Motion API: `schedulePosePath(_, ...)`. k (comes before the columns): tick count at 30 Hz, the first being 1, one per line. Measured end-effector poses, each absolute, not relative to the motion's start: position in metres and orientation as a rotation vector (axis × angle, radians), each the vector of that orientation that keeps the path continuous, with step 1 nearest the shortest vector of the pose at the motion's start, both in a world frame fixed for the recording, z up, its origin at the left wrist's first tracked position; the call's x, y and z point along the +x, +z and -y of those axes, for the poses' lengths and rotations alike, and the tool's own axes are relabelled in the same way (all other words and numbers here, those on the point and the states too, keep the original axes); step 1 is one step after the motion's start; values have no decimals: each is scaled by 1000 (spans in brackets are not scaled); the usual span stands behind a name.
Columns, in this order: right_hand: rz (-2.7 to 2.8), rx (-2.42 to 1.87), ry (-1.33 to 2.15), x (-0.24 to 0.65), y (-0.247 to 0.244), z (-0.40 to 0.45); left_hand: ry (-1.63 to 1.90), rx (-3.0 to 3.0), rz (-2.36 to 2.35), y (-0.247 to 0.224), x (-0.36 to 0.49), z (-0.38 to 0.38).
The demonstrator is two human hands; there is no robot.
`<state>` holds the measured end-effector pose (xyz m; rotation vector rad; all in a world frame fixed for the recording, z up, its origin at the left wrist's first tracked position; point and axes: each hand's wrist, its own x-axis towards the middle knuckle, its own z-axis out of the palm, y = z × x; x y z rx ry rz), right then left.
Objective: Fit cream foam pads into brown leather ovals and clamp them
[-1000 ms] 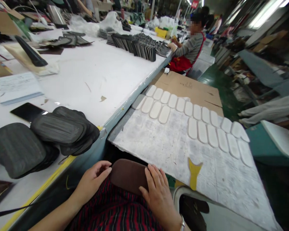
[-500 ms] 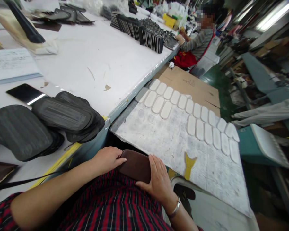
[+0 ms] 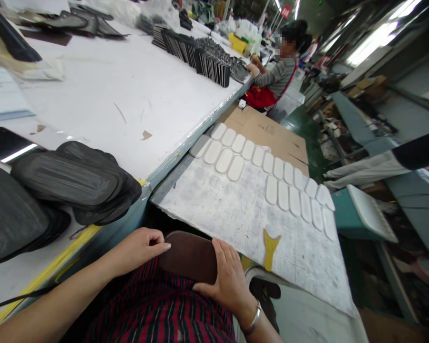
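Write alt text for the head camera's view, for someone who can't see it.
A right hand holds one end of a dark brown oval piece above striped clothing, the left hand at its other end. Beyond, rows of white ovals and a yellow forked piece lie on a board; dark ovals are stacked on the white table.

Overhead tubes (image 3: 373, 43) glare at upper right; the outer edges stretch and blur.
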<state>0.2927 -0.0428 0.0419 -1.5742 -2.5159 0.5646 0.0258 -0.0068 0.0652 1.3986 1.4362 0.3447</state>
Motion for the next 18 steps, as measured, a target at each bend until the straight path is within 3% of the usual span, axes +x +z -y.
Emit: schedulePosePath(18, 2537, -1547, 427, 288, 35, 40, 523, 1267, -1635, 47, 30, 28)
